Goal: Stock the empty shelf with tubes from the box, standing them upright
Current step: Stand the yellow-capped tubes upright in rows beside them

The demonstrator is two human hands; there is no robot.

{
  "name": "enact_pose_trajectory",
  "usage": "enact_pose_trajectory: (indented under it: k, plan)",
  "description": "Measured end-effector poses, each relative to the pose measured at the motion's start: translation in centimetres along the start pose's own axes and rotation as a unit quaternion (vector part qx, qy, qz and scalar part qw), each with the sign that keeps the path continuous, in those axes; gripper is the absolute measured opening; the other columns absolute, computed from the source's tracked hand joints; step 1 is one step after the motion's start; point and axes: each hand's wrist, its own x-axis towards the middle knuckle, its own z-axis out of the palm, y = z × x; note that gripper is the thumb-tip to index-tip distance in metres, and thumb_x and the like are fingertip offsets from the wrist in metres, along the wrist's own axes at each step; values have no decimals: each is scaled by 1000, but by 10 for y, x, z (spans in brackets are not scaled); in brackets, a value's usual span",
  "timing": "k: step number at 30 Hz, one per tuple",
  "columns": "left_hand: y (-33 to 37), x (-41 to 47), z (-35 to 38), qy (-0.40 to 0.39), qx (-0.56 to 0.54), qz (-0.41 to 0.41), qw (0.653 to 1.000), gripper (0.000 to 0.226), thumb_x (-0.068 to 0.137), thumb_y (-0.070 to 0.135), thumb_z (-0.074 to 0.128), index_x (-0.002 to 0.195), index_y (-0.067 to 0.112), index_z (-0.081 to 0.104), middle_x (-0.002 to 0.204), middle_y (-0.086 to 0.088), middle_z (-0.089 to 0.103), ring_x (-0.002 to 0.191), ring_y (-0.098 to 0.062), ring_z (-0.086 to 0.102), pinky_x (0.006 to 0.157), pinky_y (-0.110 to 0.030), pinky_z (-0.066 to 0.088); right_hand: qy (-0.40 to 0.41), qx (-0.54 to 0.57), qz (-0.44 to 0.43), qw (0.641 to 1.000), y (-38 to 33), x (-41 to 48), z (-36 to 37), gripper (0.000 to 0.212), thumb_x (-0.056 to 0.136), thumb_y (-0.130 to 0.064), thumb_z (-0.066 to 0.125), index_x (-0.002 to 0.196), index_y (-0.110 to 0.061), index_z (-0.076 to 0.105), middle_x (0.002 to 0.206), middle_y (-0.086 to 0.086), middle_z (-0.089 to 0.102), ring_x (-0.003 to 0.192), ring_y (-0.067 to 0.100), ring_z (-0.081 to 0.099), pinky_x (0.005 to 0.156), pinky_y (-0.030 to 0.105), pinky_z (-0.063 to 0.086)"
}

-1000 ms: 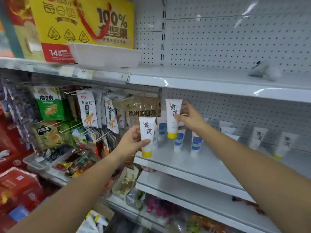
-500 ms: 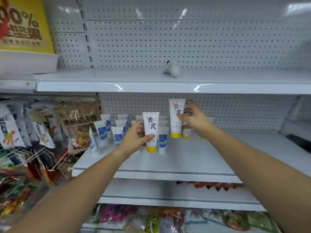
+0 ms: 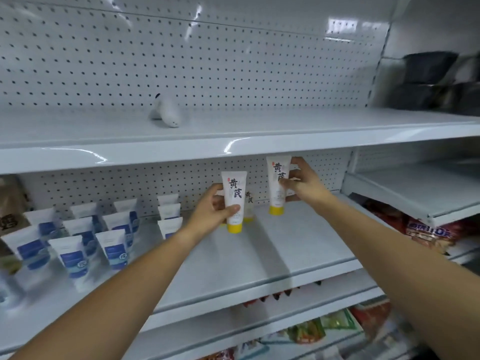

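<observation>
My left hand (image 3: pixel 211 211) grips a white tube with a yellow cap (image 3: pixel 234 201), held upright, cap down, just above the white shelf (image 3: pixel 259 255). My right hand (image 3: pixel 298 181) holds a second tube of the same kind (image 3: pixel 276 185) further back and to the right, cap down near the shelf surface. Another yellow-capped tube (image 3: pixel 248 206) stands on the shelf behind the left-hand tube, partly hidden. The box is out of view.
Several white tubes with blue labels (image 3: pixel 114 245) stand upright on the left part of the shelf. A small white object (image 3: pixel 166 111) lies on the shelf above. Snack packets fill the lower shelves (image 3: pixel 311 331) and the right bay (image 3: pixel 428 232).
The view has swung right, so the blue-label tubes now sit far left. Both hands have carried their tubes rightward along the shelf, past the blue-label group, still gripping them.
</observation>
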Motion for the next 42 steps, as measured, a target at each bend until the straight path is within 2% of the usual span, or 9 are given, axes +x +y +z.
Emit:
enact_pose_trajectory:
  k: [6,8,13,16,19,26,32,35,42]
  plan:
    - [-15,47,33,-21,13,11,1000,51,81,4,79,122,19,52,106,-11,71,95,-26,71,74,-48,62,35,-9,22,999,21,18,-32,40,92,-1,62,125,-21,48,112,17,62,100,29,67,71,46,62]
    - [-18,56,45,-29,14,17,999,49,81,4,79,118,23,52,102,-10,72,91,-24,72,72,-45,62,40,-11,25,999,30,23,-41,40,92,-1,62,124,-21,48,112,16,62,101,29,67,70,45,62]
    - [-27,73,69,-35,17,11,999,51,82,6,78,124,17,52,101,-9,72,87,-17,71,62,-25,57,33,-15,34,999,52,37,-61,38,93,-3,61,122,-24,48,111,14,63,101,27,67,74,44,62]
    - [-32,85,83,-28,23,7,999,51,82,9,79,124,19,53,102,-7,73,91,-20,72,68,-31,59,19,-4,35,999,66,50,-75,38,93,-3,61,122,-24,48,113,13,62,103,29,66,79,50,60]
    - [-36,97,101,-10,27,2,1000,50,83,8,79,124,19,53,104,-8,72,93,-20,72,75,-36,61,5,4,30,1000,81,66,-90,37,94,-1,60,121,-24,48,110,13,61,101,28,66,79,49,60]
    - [-44,117,152,58,47,-15,997,52,84,9,78,128,16,51,107,-8,73,97,-19,71,72,-22,58,-61,14,10,998,113,111,-126,39,94,0,58,125,-21,46,113,17,60,103,27,65,69,38,61]
    - [-51,125,185,100,47,-28,993,47,81,10,80,116,27,54,102,-7,74,94,-23,72,82,-47,60,-104,19,7,994,136,134,-149,40,93,0,59,119,-27,47,116,18,59,106,31,64,77,48,60]
    - [-57,127,195,112,59,-34,991,48,81,13,81,117,29,54,104,-5,74,94,-21,72,83,-49,60,-112,22,9,993,143,141,-152,40,93,0,60,120,-27,48,116,19,59,105,33,65,79,53,59]
    - [-76,142,204,135,86,-44,986,50,82,14,80,121,28,53,102,1,73,92,-14,71,84,-44,60,-114,29,17,993,155,153,-153,40,93,0,60,123,-23,48,115,19,59,104,34,66,78,50,60]
